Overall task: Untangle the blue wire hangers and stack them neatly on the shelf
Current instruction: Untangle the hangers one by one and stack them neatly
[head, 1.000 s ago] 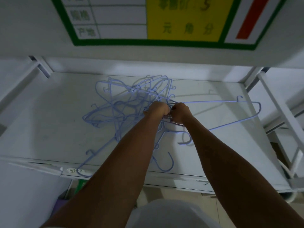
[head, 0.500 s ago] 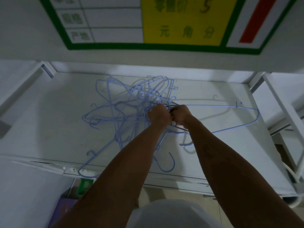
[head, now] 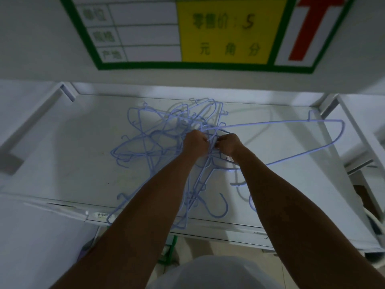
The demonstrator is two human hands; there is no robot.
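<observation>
A tangle of several blue wire hangers [head: 158, 140] lies in the middle of the white shelf [head: 62, 163]. One hanger [head: 312, 124] sticks out far to the right, lifted a little, its shadow on the shelf below. My left hand [head: 195, 143] and my right hand [head: 229, 144] sit close together at the knot's right side, both closed on wires where that hanger meets the pile. Hooks [head: 223, 207] of other hangers reach toward the shelf's front edge, partly hidden by my forearms.
A price sign [head: 187, 32] with green border and yellow panel hangs on the shelf board above. White shelf uprights [head: 354, 130] stand at the right, a bracket [head: 66, 92] at the left rear. A label strip [head: 100, 215] runs along the front edge.
The long hanger on the right has risen and swung slightly back. Both hands stay pinched together at the knot; the view has tilted down a little.
</observation>
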